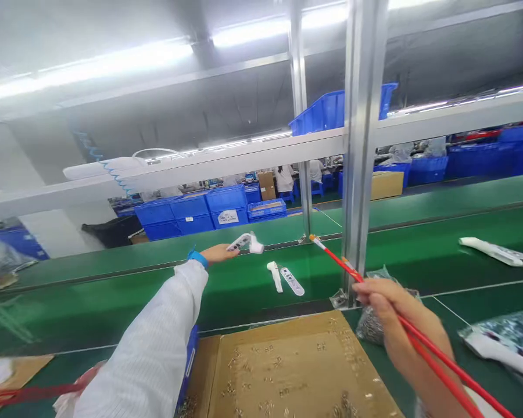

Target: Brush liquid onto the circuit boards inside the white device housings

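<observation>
My left hand (220,253), with a blue band at the wrist, reaches out over the green conveyor belt. Its fingers are closed on a white plastic housing (255,245) with a flat panel of dark marks. Two red-handled paintbrushes (331,254) are gripped in my right hand (396,307), their tan bristles pointing up and away. On the belt beyond lie a white handle-shaped part (274,276) and a flat white panel (292,281), side by side and joined by what looks like a thin wire. Below my hands is a cardboard tray (300,366) with many small metal pieces on it.
A metal post (358,145) rises just left of my right hand. More white parts lie on the belt (492,251) and at the right edge (505,351). At lower left, another person's blurred hand (89,377) shows near red sticks. Blue crates (226,203) stand behind.
</observation>
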Demonstrator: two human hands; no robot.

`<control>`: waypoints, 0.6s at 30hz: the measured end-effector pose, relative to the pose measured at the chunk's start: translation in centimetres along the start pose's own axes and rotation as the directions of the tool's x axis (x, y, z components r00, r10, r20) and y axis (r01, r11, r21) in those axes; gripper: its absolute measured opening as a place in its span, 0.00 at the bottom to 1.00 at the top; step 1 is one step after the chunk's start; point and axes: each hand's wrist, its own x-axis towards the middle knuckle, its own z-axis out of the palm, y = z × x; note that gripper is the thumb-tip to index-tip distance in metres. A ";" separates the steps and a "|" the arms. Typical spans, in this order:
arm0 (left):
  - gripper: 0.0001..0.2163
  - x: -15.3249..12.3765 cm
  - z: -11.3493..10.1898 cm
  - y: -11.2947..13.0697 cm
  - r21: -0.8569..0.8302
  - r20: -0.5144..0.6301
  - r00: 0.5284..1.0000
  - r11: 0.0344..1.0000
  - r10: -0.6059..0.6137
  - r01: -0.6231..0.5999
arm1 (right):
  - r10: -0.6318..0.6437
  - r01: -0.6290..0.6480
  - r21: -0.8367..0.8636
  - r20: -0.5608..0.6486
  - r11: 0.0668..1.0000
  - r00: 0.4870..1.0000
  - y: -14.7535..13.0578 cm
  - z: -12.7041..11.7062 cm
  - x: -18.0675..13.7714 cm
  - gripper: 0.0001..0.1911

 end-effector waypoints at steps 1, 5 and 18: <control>0.19 0.0 1.0 1.2 -0.009 -0.010 0.999 0.999 0.041 -0.041 | -0.007 0.007 0.020 0.012 1.000 1.000 0.0 0.2 -0.1 0.14; 0.24 -1.7 6.4 5.8 -0.118 -0.051 0.975 0.968 0.215 -0.220 | -0.048 0.046 0.031 0.080 0.998 0.996 0.3 0.4 -0.4 0.15; 0.17 -12.5 20.1 13.1 -0.679 -0.442 0.879 0.573 0.179 -0.458 | -0.219 0.249 -0.262 0.139 0.932 0.966 0.0 2.3 -3.5 0.18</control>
